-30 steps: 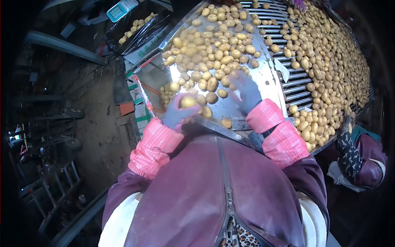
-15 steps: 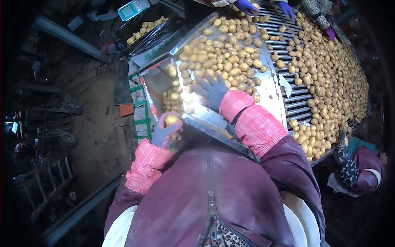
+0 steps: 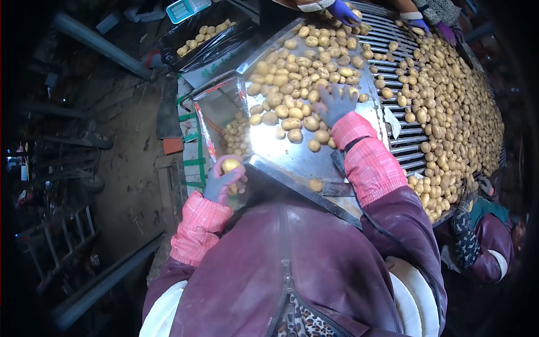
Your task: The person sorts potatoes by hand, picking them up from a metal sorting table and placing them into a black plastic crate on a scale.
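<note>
My left hand [image 3: 222,181], in a grey-purple glove with a pink sleeve cover, is closed around a single yellow potato [image 3: 230,165] beside the near-left corner of the shiny metal chute [image 3: 286,153]. My right hand [image 3: 336,102], gloved the same way, lies spread with fingers apart on the heap of potatoes [image 3: 297,67] that covers the upper chute. A few loose potatoes [image 3: 295,135] rest lower on the bare metal. Left of the chute, a clear sack [image 3: 238,133] holds more potatoes.
A roller conveyor [image 3: 401,121] to the right carries a broad band of potatoes [image 3: 460,106]. Other people's purple-gloved hands [image 3: 343,11] work at its far end; another person [image 3: 488,247] is at the right. A black bag of potatoes [image 3: 205,35] and a scale [image 3: 188,8] stand far left.
My left hand drew a potato off the chute, down to its near-left corner. My right hand swept left across the pile, then moved back up and to the right.
</note>
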The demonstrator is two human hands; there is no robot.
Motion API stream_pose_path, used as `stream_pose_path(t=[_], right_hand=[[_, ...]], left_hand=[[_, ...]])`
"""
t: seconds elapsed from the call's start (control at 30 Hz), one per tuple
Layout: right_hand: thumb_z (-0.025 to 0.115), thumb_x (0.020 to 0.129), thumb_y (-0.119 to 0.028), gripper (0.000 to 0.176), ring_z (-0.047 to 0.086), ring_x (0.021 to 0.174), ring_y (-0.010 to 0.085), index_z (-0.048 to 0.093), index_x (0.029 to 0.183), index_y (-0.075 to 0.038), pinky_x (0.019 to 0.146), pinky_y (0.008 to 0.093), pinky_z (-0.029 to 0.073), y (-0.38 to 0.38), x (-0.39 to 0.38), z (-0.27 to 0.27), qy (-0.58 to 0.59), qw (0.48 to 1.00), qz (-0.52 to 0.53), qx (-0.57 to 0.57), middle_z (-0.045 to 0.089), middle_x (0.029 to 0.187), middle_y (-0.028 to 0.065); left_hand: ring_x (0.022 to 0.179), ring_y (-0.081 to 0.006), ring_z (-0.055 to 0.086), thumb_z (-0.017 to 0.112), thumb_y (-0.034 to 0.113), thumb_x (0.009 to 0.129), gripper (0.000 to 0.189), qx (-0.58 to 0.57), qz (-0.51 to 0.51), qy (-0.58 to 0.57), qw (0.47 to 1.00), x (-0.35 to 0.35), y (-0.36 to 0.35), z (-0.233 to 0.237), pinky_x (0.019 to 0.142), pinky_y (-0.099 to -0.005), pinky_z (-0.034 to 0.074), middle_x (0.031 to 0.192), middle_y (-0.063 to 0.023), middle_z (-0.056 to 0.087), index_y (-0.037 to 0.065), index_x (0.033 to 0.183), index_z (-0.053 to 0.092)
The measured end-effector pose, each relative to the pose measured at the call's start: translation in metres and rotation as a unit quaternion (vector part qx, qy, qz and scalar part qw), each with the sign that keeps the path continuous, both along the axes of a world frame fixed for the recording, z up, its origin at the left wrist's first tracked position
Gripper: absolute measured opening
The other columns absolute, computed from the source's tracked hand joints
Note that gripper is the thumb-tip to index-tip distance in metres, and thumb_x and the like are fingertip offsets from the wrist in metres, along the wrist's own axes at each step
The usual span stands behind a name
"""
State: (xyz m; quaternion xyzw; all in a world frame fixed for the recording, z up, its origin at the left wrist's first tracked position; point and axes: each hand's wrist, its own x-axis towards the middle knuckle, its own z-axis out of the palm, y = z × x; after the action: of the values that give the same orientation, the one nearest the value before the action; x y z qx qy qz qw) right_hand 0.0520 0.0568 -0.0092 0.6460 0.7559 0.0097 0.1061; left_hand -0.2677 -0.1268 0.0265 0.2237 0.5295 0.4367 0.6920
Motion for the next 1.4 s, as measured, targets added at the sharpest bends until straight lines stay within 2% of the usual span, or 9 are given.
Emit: stream_pose_path(t=[0.2,0.3,0.43,0.7,0.97,1.03,1.2,1.3,1.4], right_hand=[[0.064,0.085,-0.041,0.062,0.038,0.13,0.0438,0.045,0.14,-0.023,0.106,0.0624,0.026,-0.057,-0.014,-0.026,0.097,0.976,0.144,0.132,0.041,0.144,0.0134],[0.067,0.082,-0.039,0.056,0.04,0.128,0.043,0.054,0.133,-0.021,0.103,0.0588,0.032,-0.085,-0.003,0.007,0.135,0.951,0.269,0.07,0.045,0.141,0.0138],[0.075,0.072,-0.043,0.07,0.04,0.13,0.0449,0.055,0.135,-0.019,0.105,0.0555,0.034,-0.125,0.04,0.032,0.278,0.943,0.158,0.089,0.044,0.142,0.0193],[0.079,0.072,-0.041,0.094,0.061,0.099,0.045,0.031,0.151,-0.021,0.085,0.0509,0.052,-0.151,0.067,0.009,0.149,0.98,-0.038,-0.125,0.046,0.131,0.0262],[0.075,0.077,-0.022,0.064,0.061,0.096,0.0401,0.046,0.133,-0.008,0.083,0.0463,0.052,-0.107,0.01,-0.018,0.275,0.96,0.052,-0.023,0.052,0.117,0.0224],[0.072,0.081,-0.021,0.055,0.061,0.096,0.0388,0.05,0.129,-0.007,0.083,0.0437,0.052,-0.096,0.011,-0.045,0.402,0.915,0.029,-0.004,0.055,0.111,0.0217],[0.067,0.087,-0.027,0.05,0.06,0.105,0.0383,0.053,0.133,-0.014,0.092,0.0419,0.049,-0.04,0.046,-0.016,0.355,0.931,-0.036,0.08,0.057,0.121,0.0209],[0.068,0.087,-0.028,0.049,0.06,0.103,0.0393,0.055,0.133,-0.02,0.091,0.0414,0.05,0.004,0.054,-0.037,0.208,0.971,-0.041,0.107,0.054,0.124,0.0218],[0.067,0.088,-0.033,0.04,0.06,0.101,0.0379,0.06,0.127,-0.023,0.091,0.0412,0.05,0.022,0.043,-0.034,0.303,0.944,-0.123,-0.035,0.05,0.127,0.0222]], left_hand=[[0.074,-0.0146,0.062,0.073,0.015,0.084,0.033,0.006,-0.015,-0.004,1.0,0.011,0.019,0.001,0.05,-0.0274,0.049,0.091,-0.0036,0.06,0.009,0.113,0.059],[0.074,-0.0149,0.062,0.073,0.015,0.084,0.034,0.027,-0.028,0.007,0.999,0.017,0.024,0.003,0.05,-0.0274,0.049,0.092,-0.0043,0.061,0.008,0.114,0.059],[0.074,-0.0147,0.062,0.072,0.015,0.084,0.034,0.034,-0.01,0.022,0.999,0.015,0.025,-0.001,0.051,-0.0272,0.05,0.093,-0.005,0.061,0.007,0.115,0.059],[0.074,-0.0142,0.062,0.071,0.017,0.084,0.034,0.028,-0.009,0.032,0.999,0.011,0.028,0.003,0.052,-0.0264,0.05,0.093,-0.0044,0.061,0.007,0.114,0.06],[0.076,-0.0146,0.062,0.072,0.019,0.084,0.033,0.027,-0.046,0.04,0.998,0.017,0.028,0.005,0.052,-0.0264,0.05,0.092,-0.0038,0.062,0.008,0.113,0.06],[0.075,-0.0148,0.062,0.072,0.019,0.084,0.032,0.029,-0.033,0.038,0.998,0.017,0.027,0.009,0.051,-0.0265,0.05,0.092,-0.0039,0.062,0.008,0.113,0.06],[0.074,-0.0149,0.063,0.072,0.018,0.084,0.033,0.032,-0.022,0.034,0.999,0.011,0.019,0.008,0.051,-0.0269,0.051,0.09,-0.0039,0.061,0.008,0.113,0.06],[0.075,-0.0148,0.062,0.073,0.018,0.084,0.034,0.016,-0.024,0.02,0.999,0.008,0.013,0.006,0.051,-0.0272,0.051,0.091,-0.0039,0.061,0.009,0.114,0.06],[0.074,-0.0147,0.062,0.072,0.017,0.085,0.033,0.009,-0.03,0.01,0.999,0.009,0.01,0.007,0.052,-0.0276,0.051,0.092,-0.004,0.06,0.008,0.114,0.06]])
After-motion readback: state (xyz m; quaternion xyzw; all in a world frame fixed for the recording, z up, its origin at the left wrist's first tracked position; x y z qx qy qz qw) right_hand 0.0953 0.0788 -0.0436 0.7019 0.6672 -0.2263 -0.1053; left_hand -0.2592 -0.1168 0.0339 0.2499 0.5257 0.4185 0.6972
